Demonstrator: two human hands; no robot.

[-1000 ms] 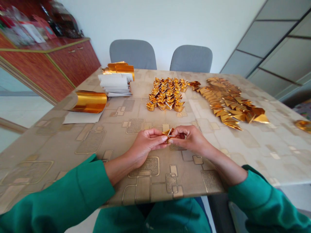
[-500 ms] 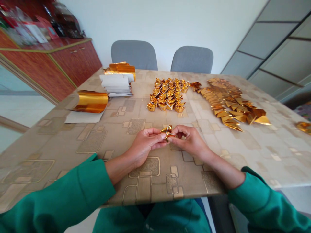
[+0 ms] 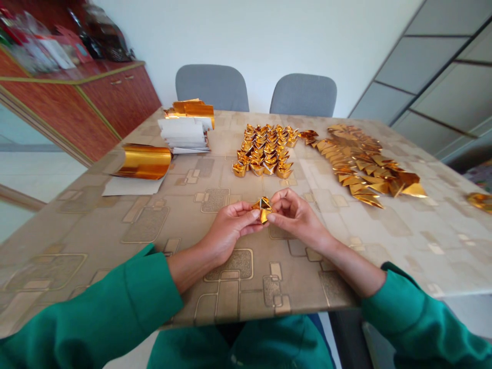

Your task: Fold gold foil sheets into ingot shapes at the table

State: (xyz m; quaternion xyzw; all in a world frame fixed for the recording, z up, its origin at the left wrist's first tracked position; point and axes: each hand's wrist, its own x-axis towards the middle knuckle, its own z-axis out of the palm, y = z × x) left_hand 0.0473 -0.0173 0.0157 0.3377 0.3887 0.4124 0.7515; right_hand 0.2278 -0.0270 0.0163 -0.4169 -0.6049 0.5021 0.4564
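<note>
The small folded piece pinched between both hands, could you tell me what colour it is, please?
Shiny metallic gold; the folded piece shows best in the head view.

No legible text, label, brand, number or sign is showing on the gold paper (image 3: 262, 209), the worktop (image 3: 161, 225) or the cabinet (image 3: 96, 97).

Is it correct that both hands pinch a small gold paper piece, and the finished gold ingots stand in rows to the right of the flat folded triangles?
Not quite. The head view shows the gold ingots left of the flat folded triangles, not right. The left hand and right hand do pinch the small gold paper piece.
</note>
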